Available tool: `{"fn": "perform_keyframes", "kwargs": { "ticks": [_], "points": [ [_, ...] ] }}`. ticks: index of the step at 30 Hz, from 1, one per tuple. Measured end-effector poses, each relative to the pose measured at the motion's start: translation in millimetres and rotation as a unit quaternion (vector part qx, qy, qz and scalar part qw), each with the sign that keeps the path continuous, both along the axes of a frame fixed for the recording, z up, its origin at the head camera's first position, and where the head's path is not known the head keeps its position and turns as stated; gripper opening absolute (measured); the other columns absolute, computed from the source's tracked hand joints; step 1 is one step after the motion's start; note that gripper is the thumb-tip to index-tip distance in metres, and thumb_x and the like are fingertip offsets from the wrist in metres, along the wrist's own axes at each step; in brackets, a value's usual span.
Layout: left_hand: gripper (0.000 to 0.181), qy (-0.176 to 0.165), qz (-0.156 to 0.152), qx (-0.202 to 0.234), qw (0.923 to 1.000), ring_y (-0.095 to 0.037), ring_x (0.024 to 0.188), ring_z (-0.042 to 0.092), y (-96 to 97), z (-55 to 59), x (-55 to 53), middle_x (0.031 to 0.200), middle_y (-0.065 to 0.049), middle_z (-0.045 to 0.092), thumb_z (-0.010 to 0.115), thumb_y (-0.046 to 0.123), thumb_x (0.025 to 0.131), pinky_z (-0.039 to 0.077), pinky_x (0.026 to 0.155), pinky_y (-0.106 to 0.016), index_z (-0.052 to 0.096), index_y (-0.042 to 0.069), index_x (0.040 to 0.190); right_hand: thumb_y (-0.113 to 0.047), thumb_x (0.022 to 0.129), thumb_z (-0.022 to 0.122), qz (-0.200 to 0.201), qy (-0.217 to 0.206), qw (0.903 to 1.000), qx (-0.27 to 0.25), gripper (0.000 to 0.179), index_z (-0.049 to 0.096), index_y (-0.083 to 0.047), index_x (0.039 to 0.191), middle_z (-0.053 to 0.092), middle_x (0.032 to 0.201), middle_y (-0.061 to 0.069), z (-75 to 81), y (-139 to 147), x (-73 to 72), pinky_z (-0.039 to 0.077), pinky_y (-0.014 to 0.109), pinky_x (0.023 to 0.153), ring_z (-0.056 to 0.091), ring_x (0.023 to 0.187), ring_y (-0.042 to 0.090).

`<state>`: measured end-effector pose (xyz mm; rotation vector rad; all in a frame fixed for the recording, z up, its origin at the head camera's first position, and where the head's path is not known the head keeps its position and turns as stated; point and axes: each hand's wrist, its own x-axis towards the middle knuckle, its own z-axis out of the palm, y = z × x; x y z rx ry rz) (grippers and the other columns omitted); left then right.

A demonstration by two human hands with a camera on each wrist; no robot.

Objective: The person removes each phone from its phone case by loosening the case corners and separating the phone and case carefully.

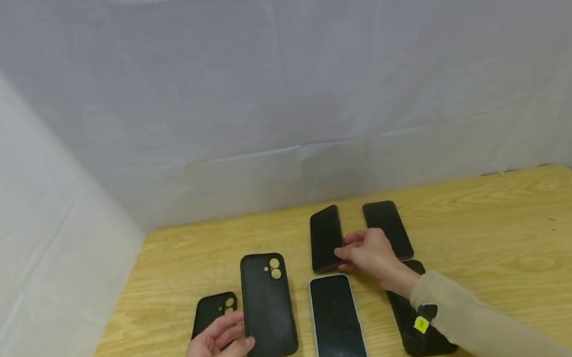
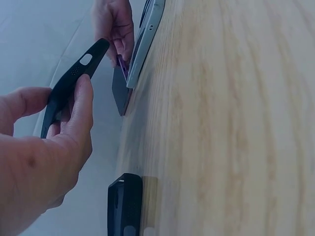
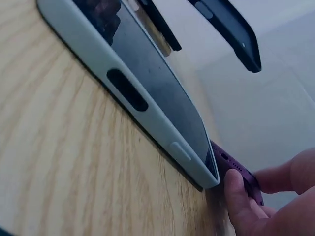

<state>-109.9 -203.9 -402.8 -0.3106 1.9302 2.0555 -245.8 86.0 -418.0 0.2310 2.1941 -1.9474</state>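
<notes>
My left hand (image 1: 216,353) grips a black phone case (image 1: 267,309) by its lower left edge, raised above the table with its hollow inside and camera holes facing me. With thumb and fingers, my right hand (image 1: 371,256) pinches the lower right edge of a dark-screened phone (image 1: 325,238), which is tilted with its right side up. In the right wrist view that phone shows a purple edge (image 3: 236,164). Between the hands and nearer me lies a phone in a pale case (image 1: 337,322).
A second black case (image 1: 212,311) lies at left, partly behind my left hand. Beyond my right hand lies another dark phone (image 1: 386,228). A black phone-shaped item (image 1: 424,326) sits partly under my right forearm. White sheeting (image 1: 274,110) stands behind the wooden table (image 1: 508,267).
</notes>
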Motion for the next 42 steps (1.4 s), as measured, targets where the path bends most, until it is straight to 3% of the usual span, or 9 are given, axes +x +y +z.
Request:
{"fn": "perform_keyframes", "kwargs": {
  "ticks": [5,9,16,20,24,27,30,33,42],
  "points": [
    [0.062,0.004,-0.008,0.004,0.9999,-0.016,0.103,0.071,-0.1,0.2,0.6,0.119,-0.005,0.069,0.065,0.005,0.098,0.064,0.083,-0.039,0.036,-0.004,0.152,-0.002,0.090,0.075,0.010,0.025,0.9989,0.039,0.035,0.063,0.010,0.120,0.073,0.101,0.022,-3.6,-1,-3.2,0.064,0.030,0.066,0.072,0.063,0.013],
    [0.062,0.002,-0.012,0.004,0.9999,-0.016,0.103,0.071,0.0,0.1,1.0,0.120,-0.006,0.068,0.066,0.006,0.098,0.064,0.082,-0.039,0.037,-0.004,0.152,-0.004,0.089,0.077,0.026,0.052,0.9921,0.111,0.036,0.065,0.010,0.120,0.074,0.097,0.020,-4.9,-1,-3.9,0.063,0.030,0.064,0.072,0.062,0.013],
    [0.062,0.009,-0.018,0.003,0.9998,-0.015,0.101,0.071,-0.5,0.6,1.3,0.120,-0.004,0.068,0.065,0.006,0.099,0.064,0.081,-0.037,0.035,-0.004,0.152,-0.014,0.089,0.078,0.067,0.104,0.9593,0.254,0.035,0.071,0.006,0.116,0.078,0.084,0.010,-0.3,1,-4.6,0.062,0.035,0.074,0.072,0.068,0.014],
    [0.062,0.004,-0.017,0.000,0.9998,-0.015,0.101,0.071,-0.4,1.5,1.1,0.120,-0.004,0.068,0.065,0.007,0.099,0.064,0.081,-0.037,0.036,-0.004,0.153,-0.017,0.089,0.078,0.084,0.129,0.9370,0.313,0.017,0.074,-0.001,0.090,0.071,0.066,0.000,2.9,0,-5.5,0.051,0.028,0.061,0.060,0.060,0.011],
    [0.062,0.002,-0.016,-0.001,0.9999,-0.016,0.102,0.071,-0.1,1.8,1.4,0.121,-0.005,0.068,0.065,0.006,0.099,0.064,0.081,-0.038,0.036,-0.004,0.153,-0.017,0.090,0.076,0.104,0.149,0.9220,0.342,0.038,0.054,-0.012,0.059,0.046,0.050,-0.005,4.6,-3,-7.6,0.029,0.023,0.049,0.040,0.047,0.011],
    [0.062,0.005,-0.016,0.001,0.9999,-0.016,0.103,0.071,0.0,1.6,1.6,0.121,-0.005,0.068,0.065,0.005,0.099,0.064,0.082,-0.038,0.035,-0.004,0.153,-0.016,0.091,0.075,0.112,0.158,0.9146,0.355,0.048,0.043,-0.016,0.055,0.034,0.050,-0.006,5.6,-4,-8.5,0.024,0.022,0.047,0.033,0.045,0.010],
    [0.063,0.007,-0.016,0.001,0.9998,-0.015,0.103,0.071,0.0,1.4,1.7,0.121,-0.005,0.068,0.065,0.006,0.099,0.064,0.082,-0.038,0.034,-0.005,0.153,-0.015,0.091,0.075,0.116,0.164,0.9106,0.361,0.051,0.039,-0.016,0.055,0.031,0.050,-0.006,6.2,-4,-8.7,0.024,0.023,0.048,0.031,0.045,0.010],
    [0.063,0.007,-0.017,0.001,0.9998,-0.016,0.104,0.071,-0.6,1.3,2.1,0.121,-0.005,0.068,0.065,0.006,0.099,0.064,0.083,-0.038,0.035,-0.005,0.153,-0.014,0.091,0.075,0.121,0.167,0.9093,0.361,0.050,0.040,-0.015,0.056,0.031,0.050,-0.006,6.6,-4,-8.2,0.026,0.023,0.049,0.031,0.045,0.010],
    [0.061,0.005,-0.014,-0.006,0.9999,-0.016,0.102,0.071,0.0,1.9,2.7,0.121,-0.006,0.068,0.066,0.005,0.098,0.064,0.082,-0.039,0.037,-0.004,0.151,-0.005,0.090,0.074,0.127,0.174,0.9054,0.366,0.022,0.061,-0.002,0.072,0.035,0.051,-0.005,7.7,-5,-6.5,0.027,0.024,0.048,0.032,0.045,0.010]
  ]
}}
